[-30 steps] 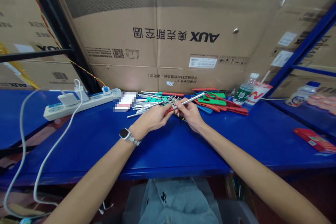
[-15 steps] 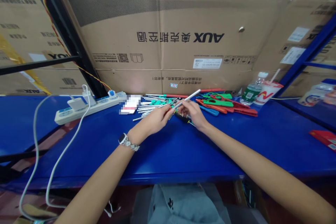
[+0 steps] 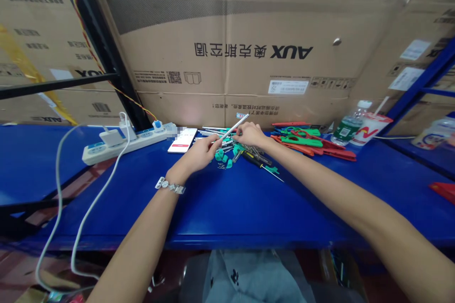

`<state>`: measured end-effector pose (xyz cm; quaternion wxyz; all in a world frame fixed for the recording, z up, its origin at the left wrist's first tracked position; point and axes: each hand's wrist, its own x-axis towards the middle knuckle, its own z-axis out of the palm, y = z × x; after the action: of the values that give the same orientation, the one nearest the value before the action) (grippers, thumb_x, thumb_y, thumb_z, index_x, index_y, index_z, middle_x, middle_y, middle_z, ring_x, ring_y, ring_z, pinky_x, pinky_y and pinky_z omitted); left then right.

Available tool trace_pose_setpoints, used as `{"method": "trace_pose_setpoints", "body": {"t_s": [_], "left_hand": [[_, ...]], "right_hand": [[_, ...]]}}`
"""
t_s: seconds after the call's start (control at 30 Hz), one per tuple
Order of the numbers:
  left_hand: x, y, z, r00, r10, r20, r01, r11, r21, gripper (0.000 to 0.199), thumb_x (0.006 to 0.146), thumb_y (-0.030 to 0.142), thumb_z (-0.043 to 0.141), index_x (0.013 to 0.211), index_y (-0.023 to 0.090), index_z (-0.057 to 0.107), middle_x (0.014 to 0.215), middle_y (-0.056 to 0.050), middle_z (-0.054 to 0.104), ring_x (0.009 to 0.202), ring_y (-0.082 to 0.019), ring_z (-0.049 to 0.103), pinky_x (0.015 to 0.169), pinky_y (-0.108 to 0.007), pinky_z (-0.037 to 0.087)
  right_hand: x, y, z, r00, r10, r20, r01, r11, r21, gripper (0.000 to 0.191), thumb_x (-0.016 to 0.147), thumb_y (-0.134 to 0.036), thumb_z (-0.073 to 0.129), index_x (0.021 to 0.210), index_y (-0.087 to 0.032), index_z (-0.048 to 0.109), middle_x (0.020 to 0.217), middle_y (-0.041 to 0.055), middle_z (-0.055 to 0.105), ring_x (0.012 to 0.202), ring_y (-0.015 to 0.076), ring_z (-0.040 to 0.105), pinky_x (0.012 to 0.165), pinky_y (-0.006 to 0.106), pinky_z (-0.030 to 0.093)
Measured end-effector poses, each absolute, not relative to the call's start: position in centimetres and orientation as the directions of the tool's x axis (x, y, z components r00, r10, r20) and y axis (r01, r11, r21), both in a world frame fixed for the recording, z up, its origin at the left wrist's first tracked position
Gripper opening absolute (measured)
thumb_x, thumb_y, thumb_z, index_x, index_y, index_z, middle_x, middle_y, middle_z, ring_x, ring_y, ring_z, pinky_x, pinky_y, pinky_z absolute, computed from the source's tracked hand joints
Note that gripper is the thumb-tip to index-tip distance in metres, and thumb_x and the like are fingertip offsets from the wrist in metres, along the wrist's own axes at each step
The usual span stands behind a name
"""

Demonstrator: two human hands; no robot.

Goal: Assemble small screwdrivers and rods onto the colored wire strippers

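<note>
My left hand (image 3: 203,151) is closed around a slim silver metal tube (image 3: 235,125), which slants up and away to the right. On the far side of the pile is my right hand (image 3: 250,133), its fingers bent down and pinched together; whatever is in them is hidden. Small green plastic caps (image 3: 219,155) and little metal parts lie below the two hands. A black and yellow screwdriver (image 3: 251,157) rests just nearer to me than my right hand, its shaft pointing right. More silver tubes lie partly hidden behind my hands.
Red, green and orange plastic pieces (image 3: 302,140) are heaped right of my hands. Beyond them stand a water bottle (image 3: 344,129) and a paper cup (image 3: 369,129) with a straw. A phone (image 3: 183,142) and a white power strip (image 3: 145,138) lie left. Cardboard (image 3: 249,19) walls the back.
My right hand has left the tube and moved left and away to the parts pile. My left hand keeps the tube, drawn slightly left. The screwdriver and green caps now show more fully.
</note>
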<state>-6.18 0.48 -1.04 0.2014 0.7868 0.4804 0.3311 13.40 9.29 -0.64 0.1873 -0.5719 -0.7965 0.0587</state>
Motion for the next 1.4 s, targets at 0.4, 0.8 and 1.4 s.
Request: {"method": "trace_pose_setpoints", "body": {"t_s": [0.4, 0.8, 1.4], "left_hand": [[-6.1, 0.8, -1.5, 0.372, 0.872, 0.319, 0.635, -0.489, 0.597, 0.03, 0.099, 0.04, 0.039, 0.082, 0.02, 0.053, 0.061, 0.002, 0.047, 0.057, -0.015, 0.045, 0.058, -0.028, 0.033], [-7.5, 1.2, -2.0, 0.384, 0.887, 0.255, 0.673, -0.458, 0.58, 0.031, 0.098, 0.041, 0.039, 0.08, 0.02, 0.053, 0.069, -0.001, 0.054, 0.062, -0.017, 0.049, 0.06, -0.029, 0.035], [-5.4, 0.2, -1.7, 0.562, 0.796, 0.225, 0.574, -0.571, 0.586, 0.039, 0.101, 0.048, 0.038, 0.083, 0.019, 0.057, 0.071, 0.0, 0.051, 0.064, -0.016, 0.046, 0.063, -0.029, 0.038]], "right_hand": [[15.1, 9.7, -2.5, -0.198, 0.928, 0.316, 0.767, 0.347, -0.54, 0.015, 0.09, -0.028, 0.066, 0.097, -0.018, 0.074, 0.095, 0.0052, 0.076, 0.087, 0.0184, 0.067, 0.081, 0.031, 0.048], [14.0, 1.9, -4.0, -0.575, 0.758, 0.309, 0.732, 0.645, -0.221, 0.027, 0.084, -0.045, 0.075, 0.093, -0.02, 0.072, 0.098, 0.0089, 0.065, 0.103, 0.0298, 0.056, 0.094, 0.048, 0.039], [20.0, 2.7, -2.9, -0.015, 0.979, 0.204, -0.19, 0.197, -0.962, 0.056, 0.06, -0.066, 0.085, 0.067, -0.021, 0.053, 0.049, -0.0084, 0.043, 0.038, 0.005, 0.029, 0.038, 0.023, 0.02]]}}
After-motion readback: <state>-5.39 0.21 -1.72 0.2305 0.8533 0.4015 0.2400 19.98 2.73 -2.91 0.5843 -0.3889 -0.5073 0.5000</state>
